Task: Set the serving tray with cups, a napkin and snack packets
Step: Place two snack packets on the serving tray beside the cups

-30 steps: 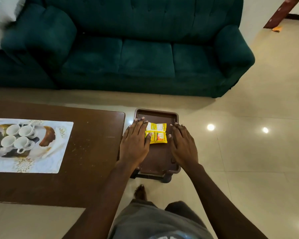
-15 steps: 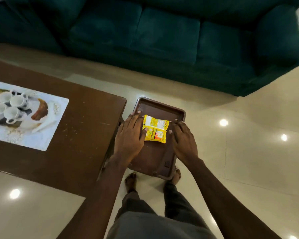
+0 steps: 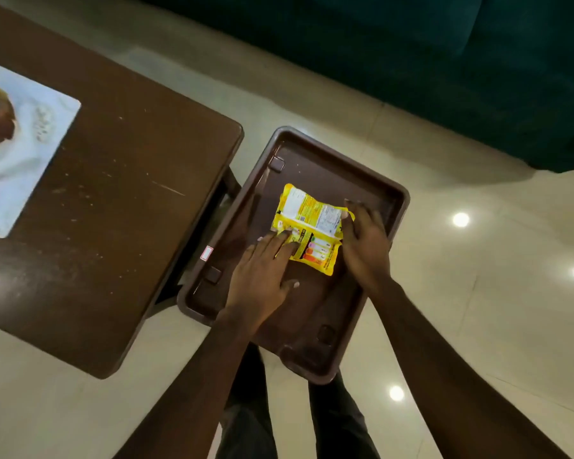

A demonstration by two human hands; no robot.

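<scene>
Since a moment ago, both of my hands have slid closer to the yellow packets, and the cups have gone out of sight on the left.

Closest to me, my two bare arms reach forward and down over my legs [image 3: 246, 422]. My left hand [image 3: 262, 276] lies flat with its palm down and its fingers spread out. Its fingertips press on the near left corner of the snack packets [image 3: 312, 226]. My thumb sticks out to the right and rests on the tray floor. My right hand [image 3: 365, 246] is tipped on its side, fingers held together, touching the right edge of the packets. Neither hand is pinching or lifting anything.

Two yellow packets lie flat between my hands, one partly over the other. They sit in the middle of the brown serving tray [image 3: 398, 207], a bit toward its far end. This tray is tilted to the right and sits above the shiny floor [image 3: 478, 293].

Just left of the tray is the brown table [image 3: 113, 210]. A white placemat [image 3: 30, 160] with a picture lies on its far left side. Farther back is the dark green sofa [image 3: 444, 61].
</scene>
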